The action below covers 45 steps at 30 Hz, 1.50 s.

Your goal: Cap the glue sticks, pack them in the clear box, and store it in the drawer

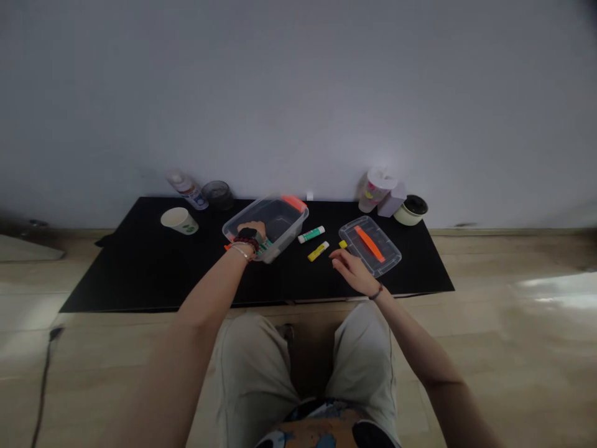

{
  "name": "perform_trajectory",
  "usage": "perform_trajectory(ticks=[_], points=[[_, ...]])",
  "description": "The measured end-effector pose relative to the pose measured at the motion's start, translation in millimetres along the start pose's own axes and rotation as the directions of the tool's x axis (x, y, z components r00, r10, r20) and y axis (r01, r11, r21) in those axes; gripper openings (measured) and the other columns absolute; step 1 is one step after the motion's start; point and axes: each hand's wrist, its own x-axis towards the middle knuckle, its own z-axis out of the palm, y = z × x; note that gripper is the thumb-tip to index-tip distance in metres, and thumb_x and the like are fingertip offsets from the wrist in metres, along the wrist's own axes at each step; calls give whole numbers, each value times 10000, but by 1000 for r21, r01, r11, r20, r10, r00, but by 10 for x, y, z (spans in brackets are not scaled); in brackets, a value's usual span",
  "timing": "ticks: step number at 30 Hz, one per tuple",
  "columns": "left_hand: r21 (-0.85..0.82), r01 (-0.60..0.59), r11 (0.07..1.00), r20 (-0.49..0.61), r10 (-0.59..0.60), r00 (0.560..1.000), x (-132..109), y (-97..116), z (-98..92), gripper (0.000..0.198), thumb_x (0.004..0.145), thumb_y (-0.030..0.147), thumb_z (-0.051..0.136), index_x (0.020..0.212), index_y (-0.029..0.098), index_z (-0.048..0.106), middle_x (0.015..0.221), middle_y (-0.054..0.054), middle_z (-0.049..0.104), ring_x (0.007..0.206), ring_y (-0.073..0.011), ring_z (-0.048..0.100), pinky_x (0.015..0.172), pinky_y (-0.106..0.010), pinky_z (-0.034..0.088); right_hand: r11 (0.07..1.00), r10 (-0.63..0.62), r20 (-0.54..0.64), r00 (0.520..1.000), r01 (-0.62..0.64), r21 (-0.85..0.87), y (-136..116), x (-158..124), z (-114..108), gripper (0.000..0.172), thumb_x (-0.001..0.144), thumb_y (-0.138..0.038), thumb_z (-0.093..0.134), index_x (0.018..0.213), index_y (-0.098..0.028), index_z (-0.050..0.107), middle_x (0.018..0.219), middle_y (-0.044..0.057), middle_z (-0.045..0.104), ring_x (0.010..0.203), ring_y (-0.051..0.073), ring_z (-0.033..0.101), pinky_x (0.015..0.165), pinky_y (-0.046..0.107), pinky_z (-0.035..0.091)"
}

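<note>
Clear plastic storage box sits tilted on the black desk, an orange latch at its far edge. Left hand reaches in over the near rim, its fingers hidden, so whether it grips the teal item inside cannot be told. Right hand is open and empty, just beside a small yellow piece and near the clear lid with its orange strip. Between box and lid lie a yellow glue stick and a green-and-white glue stick.
</note>
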Motion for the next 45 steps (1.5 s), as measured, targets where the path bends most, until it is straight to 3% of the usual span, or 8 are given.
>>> perform_trajectory(ticks=[4,11,17,23,30,35,41,45], points=[[137,40,990,-61,-32,998,-198,294,-73,306,803,320,710,1022,109,669,1027,-236,697,1069,-412,651,891,-496,488,998,-14,-3,1000,14,-60,98,121,40,245,1002,-402,460,1089,-204,577,809,7,609,642,140,528,642,281,446],[124,-388,913,-140,404,904,-885,855,133,358,918,286,545,1263,213,605,1148,-130,672,1088,-275,623,932,-373,481,868,-100,-28,995,73,-491,472,690,107,257,969,-247,497,1178,-166,621,1102,120,614,1049,249,551,939,375,464],[4,-495,869,-157,490,858,-1138,745,579,304,908,231,545,1193,236,650,1082,-102,673,1020,-252,636,919,-395,513,687,53,102,993,38,-725,713,1312,214,439,916,-207,575,1355,-204,589,1371,156,522,1282,310,415,985,419,450],[6,-510,860,-177,503,846,-1225,541,817,320,906,162,515,1196,217,641,1141,-118,641,1066,-250,622,950,-403,530,562,155,189,970,71,-824,824,1542,205,362,914,-242,623,1274,-210,636,1435,135,501,1361,310,350,1069,451,361],[82,-488,869,-255,492,833,-1159,709,798,479,925,210,522,1402,183,485,1426,-175,526,1344,-319,487,1097,-494,422,704,80,379,922,217,-676,628,1490,-148,298,868,-349,717,1130,-208,696,1178,113,664,1138,282,565,934,395,441],[74,-368,927,-239,375,896,-1142,800,867,368,979,328,468,1302,170,548,1151,-168,693,1064,-294,667,906,-410,518,926,-75,591,803,276,-259,417,1565,-428,229,837,-419,729,947,-220,756,889,36,728,800,186,653,735,283,476],[-37,-327,944,-222,311,924,-1170,671,986,309,999,351,427,1243,213,556,1099,-125,719,946,-238,706,772,-321,538,890,38,187,982,52,-453,535,2227,-391,344,1003,-337,467,1238,-176,660,1142,85,713,1022,194,644,903,318,478],[-86,-285,955,-230,259,938,-1196,572,961,313,999,355,424,1254,214,539,1129,-129,712,1005,-257,702,819,-348,547,747,243,86,966,-130,-652,751,2567,-32,498,978,-217,460,1476,-208,471,1358,138,603,1234,247,556,1043,380,412]])
